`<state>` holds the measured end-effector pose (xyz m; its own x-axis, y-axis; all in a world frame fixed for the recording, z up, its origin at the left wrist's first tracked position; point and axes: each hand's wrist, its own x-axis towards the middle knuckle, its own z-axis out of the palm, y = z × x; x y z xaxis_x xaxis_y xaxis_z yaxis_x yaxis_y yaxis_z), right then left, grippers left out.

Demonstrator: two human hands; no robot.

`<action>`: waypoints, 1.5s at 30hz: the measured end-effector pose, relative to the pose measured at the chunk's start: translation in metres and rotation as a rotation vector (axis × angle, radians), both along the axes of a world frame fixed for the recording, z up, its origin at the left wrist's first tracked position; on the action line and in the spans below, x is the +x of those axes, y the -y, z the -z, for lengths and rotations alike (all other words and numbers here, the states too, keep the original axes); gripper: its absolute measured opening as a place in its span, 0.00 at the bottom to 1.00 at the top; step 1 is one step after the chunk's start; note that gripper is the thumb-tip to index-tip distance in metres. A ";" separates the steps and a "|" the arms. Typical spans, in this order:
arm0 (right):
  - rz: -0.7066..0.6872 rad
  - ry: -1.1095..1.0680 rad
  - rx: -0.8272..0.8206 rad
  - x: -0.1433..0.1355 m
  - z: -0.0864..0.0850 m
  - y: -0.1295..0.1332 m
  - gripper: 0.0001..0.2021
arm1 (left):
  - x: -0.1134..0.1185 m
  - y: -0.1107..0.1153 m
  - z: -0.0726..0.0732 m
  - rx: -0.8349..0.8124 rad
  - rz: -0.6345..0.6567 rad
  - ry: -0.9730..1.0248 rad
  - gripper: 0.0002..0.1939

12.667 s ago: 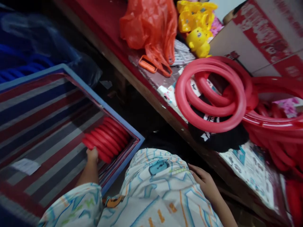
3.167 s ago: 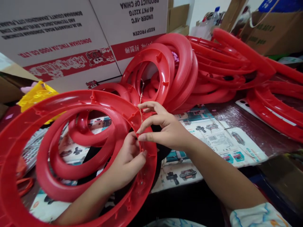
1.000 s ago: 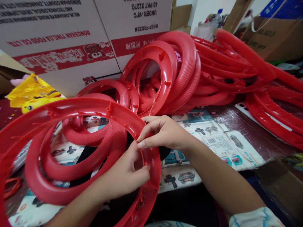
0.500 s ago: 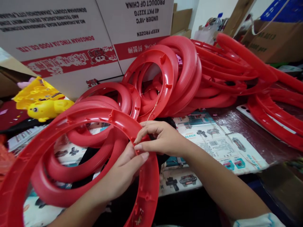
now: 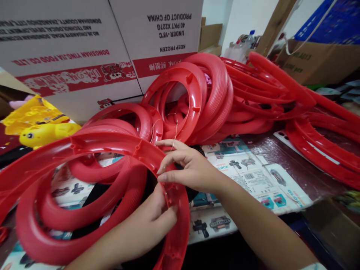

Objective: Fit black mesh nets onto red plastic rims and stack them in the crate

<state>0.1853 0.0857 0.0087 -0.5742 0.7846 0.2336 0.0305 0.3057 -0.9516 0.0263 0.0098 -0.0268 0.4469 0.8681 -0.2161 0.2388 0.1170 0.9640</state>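
A large red plastic ring [image 5: 112, 144], hollow side up with small pegs inside its channel, tilts in front of me. My left hand [image 5: 153, 213] is wrapped round its right-hand rim, thumb lying over the channel. Just above, my right hand [image 5: 182, 165] pinches thumb and fingertips together at the ring's inner edge. A thin golden strand [image 5: 176, 129] rises from the right hand's fingers, and a bit of it shows along the rim between both hands. What exactly lies between the right fingertips is hidden.
Several ribbed red rings [image 5: 219, 86] are heaped behind, with red half-round pieces [image 5: 323, 146] at right. Yellow toy parts [image 5: 42, 131] lie at left. Printed cardboard [image 5: 253, 180] covers part of the table. White cartons [image 5: 70, 33] stand at the back.
The ring's left side has risen and swung outward as my view shifted a little. Both hands stay at the same stretch of rim; the left has slid slightly lower.
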 end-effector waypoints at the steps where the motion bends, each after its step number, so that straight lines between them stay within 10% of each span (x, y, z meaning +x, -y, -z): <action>1: -0.008 -0.006 -0.032 -0.001 0.001 0.000 0.05 | 0.000 0.000 -0.001 0.004 0.014 -0.009 0.27; 11: -0.001 -0.140 -0.229 -0.007 -0.001 0.002 0.04 | 0.002 -0.002 -0.003 -0.259 -0.225 0.480 0.20; 17: 0.009 -0.123 -0.057 -0.010 0.005 0.004 0.03 | 0.004 -0.004 0.010 -0.118 -0.457 0.363 0.17; 33: -0.040 0.031 0.043 -0.002 0.003 0.000 0.02 | 0.002 0.004 -0.002 0.074 -0.048 -0.040 0.24; 45: 0.025 0.016 0.139 -0.009 0.007 0.003 0.04 | 0.008 0.001 0.002 -0.217 -0.353 0.498 0.13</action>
<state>0.1765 0.0825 0.0022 -0.5593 0.7595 0.3322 0.0548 0.4338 -0.8994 0.0342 0.0091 -0.0290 0.2342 0.9411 -0.2439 -0.3192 0.3114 0.8951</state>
